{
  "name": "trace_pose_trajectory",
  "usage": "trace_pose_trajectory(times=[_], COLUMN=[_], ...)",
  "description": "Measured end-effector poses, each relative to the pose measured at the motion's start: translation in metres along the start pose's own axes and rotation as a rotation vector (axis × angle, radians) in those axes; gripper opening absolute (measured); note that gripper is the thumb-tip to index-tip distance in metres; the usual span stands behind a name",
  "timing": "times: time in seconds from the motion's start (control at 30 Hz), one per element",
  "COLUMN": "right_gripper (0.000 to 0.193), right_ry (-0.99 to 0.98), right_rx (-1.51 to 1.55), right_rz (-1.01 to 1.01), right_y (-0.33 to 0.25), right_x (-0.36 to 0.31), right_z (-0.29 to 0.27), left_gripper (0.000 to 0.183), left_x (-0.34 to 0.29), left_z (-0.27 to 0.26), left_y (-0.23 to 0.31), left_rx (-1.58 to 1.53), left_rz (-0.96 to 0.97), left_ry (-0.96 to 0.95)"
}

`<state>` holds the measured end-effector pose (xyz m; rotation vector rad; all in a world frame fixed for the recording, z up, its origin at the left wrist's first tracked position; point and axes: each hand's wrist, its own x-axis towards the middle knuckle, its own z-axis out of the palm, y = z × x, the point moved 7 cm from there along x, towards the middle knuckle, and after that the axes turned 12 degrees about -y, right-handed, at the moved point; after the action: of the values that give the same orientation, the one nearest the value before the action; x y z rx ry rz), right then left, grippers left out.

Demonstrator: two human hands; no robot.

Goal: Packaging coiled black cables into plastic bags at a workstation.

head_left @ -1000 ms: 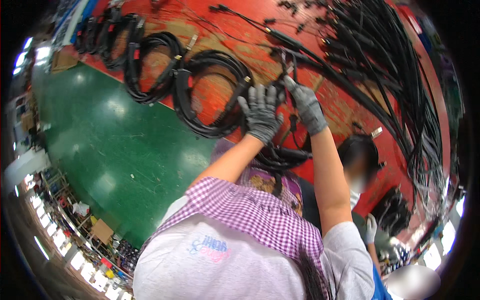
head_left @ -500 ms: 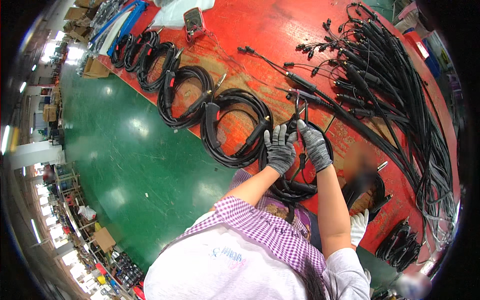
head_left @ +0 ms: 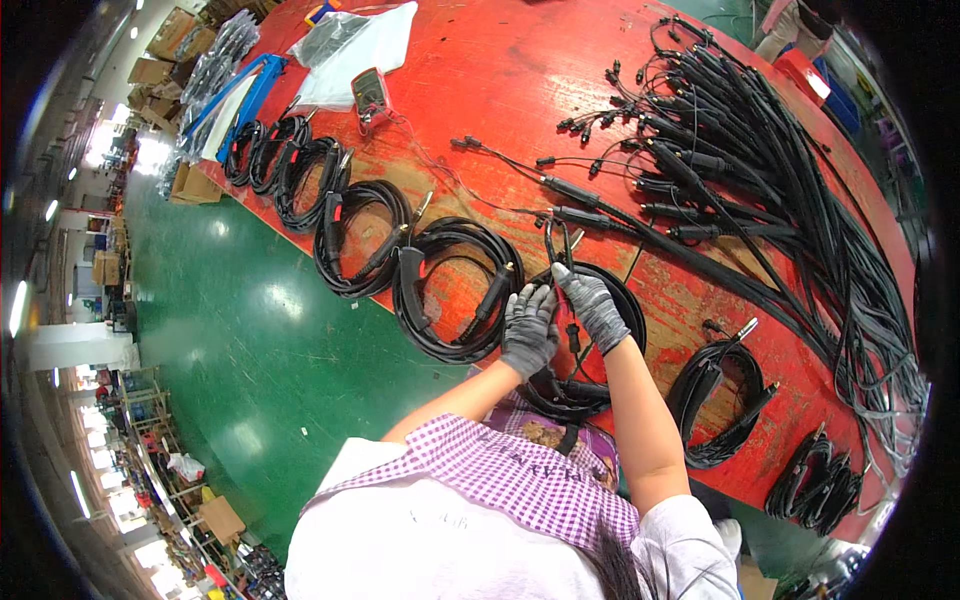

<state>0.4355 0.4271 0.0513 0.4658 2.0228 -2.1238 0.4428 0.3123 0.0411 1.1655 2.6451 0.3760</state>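
Note:
A coil of black cable (head_left: 626, 296) lies on the red table under my two grey-gloved hands. My left hand (head_left: 530, 332) rests at the coil's left side, fingers drawn together over a piece of it that they hide. My right hand (head_left: 592, 308) is closed on a slim red probe (head_left: 562, 302), pointing down toward the coil. A dark looped lead (head_left: 548, 238) rises above the right-hand fingers. Thin wires run from there to a red-edged multimeter (head_left: 371, 96) farther back. The probe's tip and its contact are too small to make out.
Several finished-looking coils, the nearest a black coil with a handle (head_left: 410, 285), line the table's left edge. At right lies a large bundle of black cables (head_left: 790, 170). Another coil (head_left: 715, 400) and a smaller cable bundle (head_left: 815, 485) sit near the right front.
My left fingers have drawn together on the coil, and my right hand still grips the probe. A co-worker's white-gloved hand has left the coil at right. The view has shifted slightly.

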Motion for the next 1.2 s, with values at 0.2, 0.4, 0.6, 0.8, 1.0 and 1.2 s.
trace_pose_trajectory(times=[0.2,0.4,0.6,0.8,1.0,1.2], right_gripper=[0.046,0.052,0.029,0.027,0.042,0.053], right_ry=[-0.175,-0.347,-0.069,0.199,0.572,0.915], right_rx=[0.088,-0.030,0.468,-1.026,-1.073,-1.372], right_rz=[0.147,0.186,0.197,0.052,0.463,0.403], right_y=[-0.007,0.016,0.022,-0.045,-0.021,-0.047], right_x=[-0.009,0.010,0.041,0.079,0.134,0.148], right_z=[0.013,0.031,-0.014,-0.072,-0.165,-0.172], left_gripper=[0.049,0.016,0.023,0.036,0.024,0.020], left_x=[-0.031,-0.032,-0.046,-0.036,-0.049,-0.083], left_z=[0.012,-0.006,0.005,-0.047,-0.067,-0.085], left_y=[0.019,0.018,0.000,-0.042,-0.102,-0.202], left_rx=[-1.479,-1.876,-0.545,-0.046,-0.493,-0.686], left_rz=[-0.045,-0.342,-0.035,0.174,0.360,0.216], left_ry=[-0.424,-0.415,-0.388,-0.074,-0.361,-0.493])
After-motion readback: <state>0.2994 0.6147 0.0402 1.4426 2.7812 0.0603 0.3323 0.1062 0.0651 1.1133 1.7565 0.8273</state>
